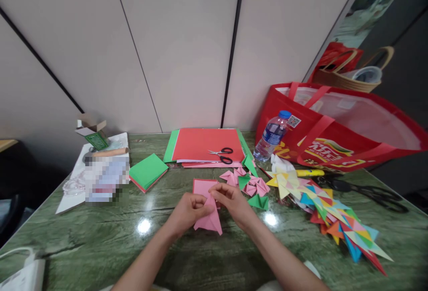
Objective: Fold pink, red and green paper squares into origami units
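Between my two hands is a partly folded piece of pink paper (207, 223), held just above the table. My left hand (187, 213) pinches it from the left, thumb on top. From the right, my right hand (234, 202) grips its upper end between thumb and fingers. Behind the hands lies a stack of square pink paper (202, 186) with a red edge. Folded pink paper pieces (257, 186) and a few green folded pieces (258, 202) are scattered right of my right hand. The fingertips cover part of the fold.
Red paper sheets (207, 141) lie at the back with small scissors (223, 154) on them. Green square paper (149, 170) sits to the left. On the right are a water bottle (271, 137), a red bag (314, 126), a colourful folded-paper chain (344, 219) and large black scissors (371, 190).
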The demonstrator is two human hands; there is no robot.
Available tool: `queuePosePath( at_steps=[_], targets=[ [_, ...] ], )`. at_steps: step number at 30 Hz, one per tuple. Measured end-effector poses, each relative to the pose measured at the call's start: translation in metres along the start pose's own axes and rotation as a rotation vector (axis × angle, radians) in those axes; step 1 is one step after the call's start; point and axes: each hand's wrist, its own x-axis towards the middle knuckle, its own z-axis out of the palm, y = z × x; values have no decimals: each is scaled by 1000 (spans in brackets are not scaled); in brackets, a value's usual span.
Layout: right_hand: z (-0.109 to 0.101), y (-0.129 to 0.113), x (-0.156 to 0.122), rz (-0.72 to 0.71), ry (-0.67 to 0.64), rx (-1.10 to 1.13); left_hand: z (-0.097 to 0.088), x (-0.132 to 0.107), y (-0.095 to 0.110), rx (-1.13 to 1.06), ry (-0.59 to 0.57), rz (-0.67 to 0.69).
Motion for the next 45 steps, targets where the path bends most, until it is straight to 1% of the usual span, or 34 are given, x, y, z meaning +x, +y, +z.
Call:
queuePosePath(
  at_steps=[4,8,10,13,15,18,19,20,22,25,27,30,35,39,45],
  targets=[
    [0,2,1,-38,8,-80,1,1,-2,5,-21,-19],
    [0,3,1,-77,76,-143,2,-1,2,-67,-33,-47],
    [1,4,2,-80,102,-132,3,-1,3,-110,-30,-69],
    [1,6,2,-94,117,-68,2,1,2,-119,11,-61],
    [0,4,1,-123,71,-59,1,2,1,-112,52,-49],
    [-3,-2,-3,-144,-59,-131,-2,2,0,-128,98,-48],
    [-4,-4,-4,-139,-84,-157,-2,2,1,-136,101,-48],
    [-5,-5,-5,-134,-92,-175,-3,1,1,-141,96,-50],
    [-6,-5,-7,-130,-69,-193,-4,0,2,-131,71,-48],
    [-7,-1,-8,-147,-14,-211,-6,-1,3,-63,50,-3],
    [-7,2,-7,-162,-3,-226,-6,-1,3,-15,56,32],
    [-9,2,-8,-183,-38,-260,-6,0,2,-24,82,35],
    [-13,-3,-12,-256,-141,-335,-6,1,1,-142,98,-42],
    [-14,-7,-14,-298,-170,-392,-5,1,2,-212,110,-77],
    [-17,-12,-15,-283,-209,-433,-7,-1,1,-146,57,-64]
  ],
)
